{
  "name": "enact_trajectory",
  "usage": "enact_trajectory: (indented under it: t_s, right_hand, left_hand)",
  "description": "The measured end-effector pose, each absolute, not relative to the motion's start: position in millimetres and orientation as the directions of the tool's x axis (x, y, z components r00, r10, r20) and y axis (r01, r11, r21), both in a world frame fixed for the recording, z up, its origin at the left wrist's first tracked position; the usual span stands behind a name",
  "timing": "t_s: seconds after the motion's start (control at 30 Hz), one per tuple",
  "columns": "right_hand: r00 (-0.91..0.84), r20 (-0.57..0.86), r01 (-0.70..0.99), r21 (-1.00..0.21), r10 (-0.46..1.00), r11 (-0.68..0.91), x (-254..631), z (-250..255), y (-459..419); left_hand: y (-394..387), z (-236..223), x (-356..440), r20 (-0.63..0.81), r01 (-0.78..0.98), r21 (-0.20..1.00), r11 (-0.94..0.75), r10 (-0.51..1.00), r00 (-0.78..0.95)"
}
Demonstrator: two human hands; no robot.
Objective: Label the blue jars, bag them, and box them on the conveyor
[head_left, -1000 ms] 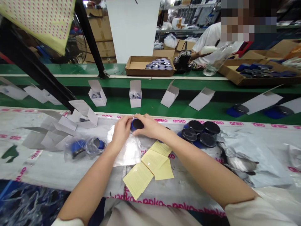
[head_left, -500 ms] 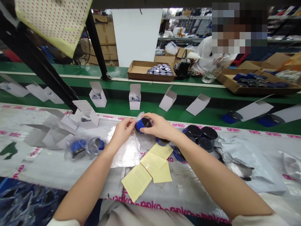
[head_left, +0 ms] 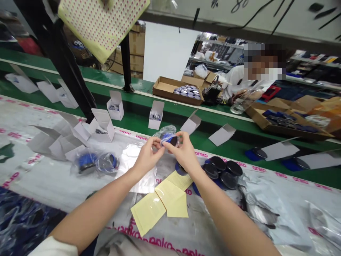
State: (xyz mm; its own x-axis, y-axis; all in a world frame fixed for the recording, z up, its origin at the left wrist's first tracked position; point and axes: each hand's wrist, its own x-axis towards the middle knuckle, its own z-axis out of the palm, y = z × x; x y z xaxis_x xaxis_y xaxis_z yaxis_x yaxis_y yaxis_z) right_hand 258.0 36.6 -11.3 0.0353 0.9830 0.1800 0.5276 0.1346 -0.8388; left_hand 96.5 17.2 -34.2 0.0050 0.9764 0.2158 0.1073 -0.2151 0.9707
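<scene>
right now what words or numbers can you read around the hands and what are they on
"anko": pink print repeated along the plastic sheet
"80": dark marks on the pale overhead panel, blurred, so unsure
yellow leaflets: printed lines too small to read
blue-and-black round item: no text can be made out

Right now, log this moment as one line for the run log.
left hand: on clear plastic bag | right hand: on blue-and-black cylinder | nearby: yellow leaflets
</scene>
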Motion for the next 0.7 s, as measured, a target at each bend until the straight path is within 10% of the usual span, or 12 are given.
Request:
enact_trajectory:
  t_s: [0.7]
  right_hand:
    - [-0.199,-0.021,0.821,-0.55,0.98,0.155,243.8,7.2,56.4]
  left_hand:
    - [29.9,-30.0,70.8,0.071,0.114,0.991,-0.076,0.997,0.043]
